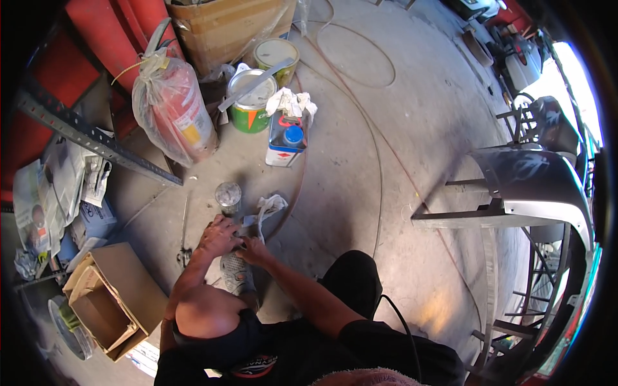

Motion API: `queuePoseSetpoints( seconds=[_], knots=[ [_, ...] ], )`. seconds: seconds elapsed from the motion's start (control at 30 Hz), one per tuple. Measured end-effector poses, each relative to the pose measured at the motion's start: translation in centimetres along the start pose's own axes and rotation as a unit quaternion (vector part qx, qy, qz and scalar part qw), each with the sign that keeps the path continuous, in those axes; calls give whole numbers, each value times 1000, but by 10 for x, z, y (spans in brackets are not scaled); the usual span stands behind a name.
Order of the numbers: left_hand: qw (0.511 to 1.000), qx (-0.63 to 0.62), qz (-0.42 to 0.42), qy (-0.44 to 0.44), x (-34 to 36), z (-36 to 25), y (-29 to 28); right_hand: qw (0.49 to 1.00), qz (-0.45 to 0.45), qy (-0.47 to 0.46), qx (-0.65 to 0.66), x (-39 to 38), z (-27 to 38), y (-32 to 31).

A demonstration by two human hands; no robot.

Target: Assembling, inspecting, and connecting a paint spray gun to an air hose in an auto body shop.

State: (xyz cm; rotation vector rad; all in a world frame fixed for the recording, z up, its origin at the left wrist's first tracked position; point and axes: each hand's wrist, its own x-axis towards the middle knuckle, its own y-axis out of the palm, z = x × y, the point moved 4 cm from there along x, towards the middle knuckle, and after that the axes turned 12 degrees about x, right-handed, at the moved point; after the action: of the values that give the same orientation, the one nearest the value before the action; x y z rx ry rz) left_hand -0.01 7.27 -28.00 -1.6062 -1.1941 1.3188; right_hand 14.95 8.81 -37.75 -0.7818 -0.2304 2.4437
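Showing close two-handed fingerwork above the grey concrete floor (425,116), the curled left hand (221,235) is resting near a small grey cylindrical can (228,195); the bent right hand (256,251) is lying close beside it, near crumpled white paper or cloth (273,204). Whether either grip is clenching or grasping anything, one cannot tell; any next move is seemingly calling for coordinated fingers.

The left hand (220,235) and right hand (256,250) meet near a shoe (235,273), just beside a small can (228,193); their grip is unclear. Beyond stand a green tin (250,121), blue-capped canister (283,156) and bagged extinguisher (175,112).
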Motion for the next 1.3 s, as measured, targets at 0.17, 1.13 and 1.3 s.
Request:
queuePoseSetpoints(
  seconds=[0.17, 1.13, 1.3],
  knots=[
    [996, 51, -10, 72, 10, 2, -2, 999, -34, -10, 9, -3, -13, -1],
    [976, 89, -88, 176, 9, -100, -197, 977, 0, -206, 49, -92, 124, -157],
    [952, 139, -81, 262, 14, -131, -230, 971, 30, -106, 212, -98, 163, -183]
  ],
)
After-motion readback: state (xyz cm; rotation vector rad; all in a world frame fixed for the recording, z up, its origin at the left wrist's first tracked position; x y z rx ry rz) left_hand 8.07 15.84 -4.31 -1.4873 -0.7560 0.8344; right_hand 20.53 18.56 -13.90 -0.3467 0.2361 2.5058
